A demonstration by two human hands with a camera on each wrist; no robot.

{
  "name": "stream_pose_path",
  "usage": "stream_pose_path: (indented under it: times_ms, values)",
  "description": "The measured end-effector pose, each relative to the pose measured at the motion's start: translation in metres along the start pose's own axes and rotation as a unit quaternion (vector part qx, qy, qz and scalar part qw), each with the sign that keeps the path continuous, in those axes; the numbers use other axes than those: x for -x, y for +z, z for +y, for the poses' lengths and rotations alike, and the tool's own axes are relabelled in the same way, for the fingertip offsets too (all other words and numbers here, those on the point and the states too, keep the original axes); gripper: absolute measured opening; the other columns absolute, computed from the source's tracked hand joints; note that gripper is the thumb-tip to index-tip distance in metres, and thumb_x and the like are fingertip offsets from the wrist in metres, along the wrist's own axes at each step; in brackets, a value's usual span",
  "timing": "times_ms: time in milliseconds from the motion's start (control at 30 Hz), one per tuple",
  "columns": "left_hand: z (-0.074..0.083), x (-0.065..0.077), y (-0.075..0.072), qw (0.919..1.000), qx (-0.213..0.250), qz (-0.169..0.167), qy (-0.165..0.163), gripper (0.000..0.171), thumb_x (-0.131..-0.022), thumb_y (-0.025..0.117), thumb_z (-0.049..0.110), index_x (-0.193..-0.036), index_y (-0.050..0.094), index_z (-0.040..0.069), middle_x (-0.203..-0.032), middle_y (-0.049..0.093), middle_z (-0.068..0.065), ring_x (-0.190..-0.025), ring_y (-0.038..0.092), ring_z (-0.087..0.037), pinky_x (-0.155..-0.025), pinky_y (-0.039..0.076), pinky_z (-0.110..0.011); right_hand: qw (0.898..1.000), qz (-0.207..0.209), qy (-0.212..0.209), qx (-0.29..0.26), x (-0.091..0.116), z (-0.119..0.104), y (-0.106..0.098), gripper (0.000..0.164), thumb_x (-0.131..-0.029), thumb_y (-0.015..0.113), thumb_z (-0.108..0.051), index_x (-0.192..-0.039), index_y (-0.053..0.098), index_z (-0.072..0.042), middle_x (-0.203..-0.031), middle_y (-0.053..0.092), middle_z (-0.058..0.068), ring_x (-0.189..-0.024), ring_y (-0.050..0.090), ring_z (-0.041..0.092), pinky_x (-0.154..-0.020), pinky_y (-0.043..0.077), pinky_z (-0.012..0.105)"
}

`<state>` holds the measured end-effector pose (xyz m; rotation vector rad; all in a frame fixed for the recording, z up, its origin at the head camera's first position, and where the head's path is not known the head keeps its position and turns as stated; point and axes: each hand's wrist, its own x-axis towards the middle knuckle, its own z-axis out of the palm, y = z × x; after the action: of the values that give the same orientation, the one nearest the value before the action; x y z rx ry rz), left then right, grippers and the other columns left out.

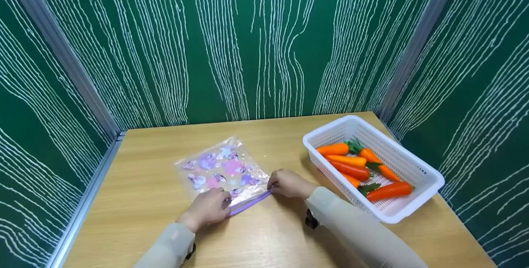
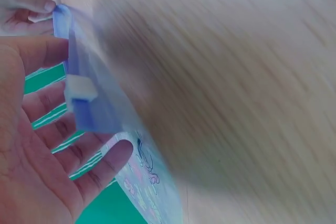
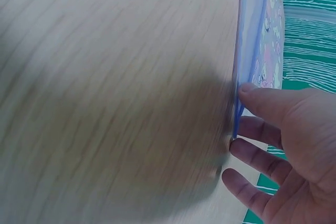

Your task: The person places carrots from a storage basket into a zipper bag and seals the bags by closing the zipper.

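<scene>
A clear zip bag (image 1: pixel 225 169) printed with pink and purple cartoon figures lies on the table, its purple zip edge (image 1: pixel 250 204) towards me. My left hand (image 1: pixel 208 207) holds the left part of that edge between thumb and fingers. Beside the left thumb, the left wrist view shows a white slider (image 2: pixel 81 88) on the zip. At the edge's right end, my right hand (image 1: pixel 290 183) pinches the strip between thumb and index finger. The lower fingers of the right hand (image 3: pixel 302 145) are spread near the tabletop.
A white perforated basket (image 1: pixel 417 173) stands at the right of the wooden table (image 1: pixel 148 169), just beyond my right forearm. Several orange and red carrots (image 1: pixel 390 191) with green tops lie in it. Green walls (image 1: pixel 256 53) with white lines surround the table.
</scene>
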<state>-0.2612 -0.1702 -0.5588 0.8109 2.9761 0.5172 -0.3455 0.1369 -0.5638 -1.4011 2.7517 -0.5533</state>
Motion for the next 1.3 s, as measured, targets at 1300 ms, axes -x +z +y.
stream_pose_path:
  times_ms: [1300]
  values:
    - [0.017,-0.033,0.004,0.9986,0.035,0.033,0.023,0.027,-0.091,0.069,-0.004,-0.068,0.062,0.009,-0.069,0.060,0.000,-0.064,0.046,-0.013,-0.065,0.051,-0.036,0.997,0.047,0.056,-0.014,0.008,-0.005,-0.004,0.006,-0.094,0.078,-0.006,-0.098,0.081,-0.003,-0.095,0.077,0.010,-0.090,0.073,0.028,-0.085,0.061,0.043]
